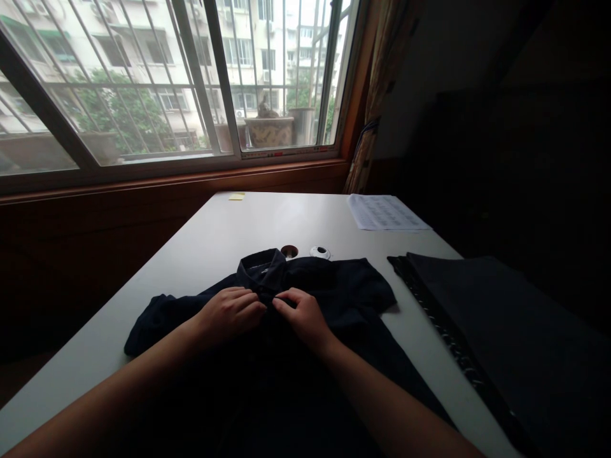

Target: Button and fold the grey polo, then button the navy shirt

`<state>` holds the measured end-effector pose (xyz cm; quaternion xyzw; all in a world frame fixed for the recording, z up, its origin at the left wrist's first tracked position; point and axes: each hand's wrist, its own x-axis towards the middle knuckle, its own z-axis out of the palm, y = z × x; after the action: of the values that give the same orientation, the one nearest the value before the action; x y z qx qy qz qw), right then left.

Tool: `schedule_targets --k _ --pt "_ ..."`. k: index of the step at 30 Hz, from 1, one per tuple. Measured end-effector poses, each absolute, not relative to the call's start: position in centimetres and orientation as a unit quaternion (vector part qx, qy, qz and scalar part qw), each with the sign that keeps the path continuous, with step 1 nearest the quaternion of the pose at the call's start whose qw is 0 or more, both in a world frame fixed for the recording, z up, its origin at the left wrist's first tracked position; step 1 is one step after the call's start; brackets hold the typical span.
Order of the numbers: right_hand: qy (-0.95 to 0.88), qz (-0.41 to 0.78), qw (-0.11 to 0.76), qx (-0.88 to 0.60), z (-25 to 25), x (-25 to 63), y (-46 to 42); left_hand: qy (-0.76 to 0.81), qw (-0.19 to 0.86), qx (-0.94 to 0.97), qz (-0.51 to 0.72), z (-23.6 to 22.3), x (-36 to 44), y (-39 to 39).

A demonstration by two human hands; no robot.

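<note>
A dark navy short-sleeved shirt with a collar lies spread on the white table, its collar toward the window. Just below the collar, my left hand is closed, fingers bent onto the front of the shirt. Close beside it, my right hand pinches the shirt's front with thumb and forefinger. The fingertips of both hands are a short way apart at the upper front opening. Any button between them is too dark to make out.
Dark folded cloth lies along the table's right side. Printed sheets rest at the far right corner, a yellow sticky note at the far left. Behind the collar are a round hole and a white ring-shaped cover in the white table.
</note>
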<state>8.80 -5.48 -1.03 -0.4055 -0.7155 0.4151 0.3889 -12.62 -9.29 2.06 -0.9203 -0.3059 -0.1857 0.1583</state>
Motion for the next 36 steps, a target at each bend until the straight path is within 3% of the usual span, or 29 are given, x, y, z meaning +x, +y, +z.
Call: schedule_targets --k 13,36 --pt "-0.733 0.415 0.364 -0.397 -0.6 8.9 -5.8 -0.341 0.141 -0.882 -0.293 0.0 -12.1 -9.5" --pt "-0.724 0.471 0.343 -0.369 -0.3 9.2 -5.8 -0.334 0.107 -0.896 -0.273 0.0 -12.4 -9.2"
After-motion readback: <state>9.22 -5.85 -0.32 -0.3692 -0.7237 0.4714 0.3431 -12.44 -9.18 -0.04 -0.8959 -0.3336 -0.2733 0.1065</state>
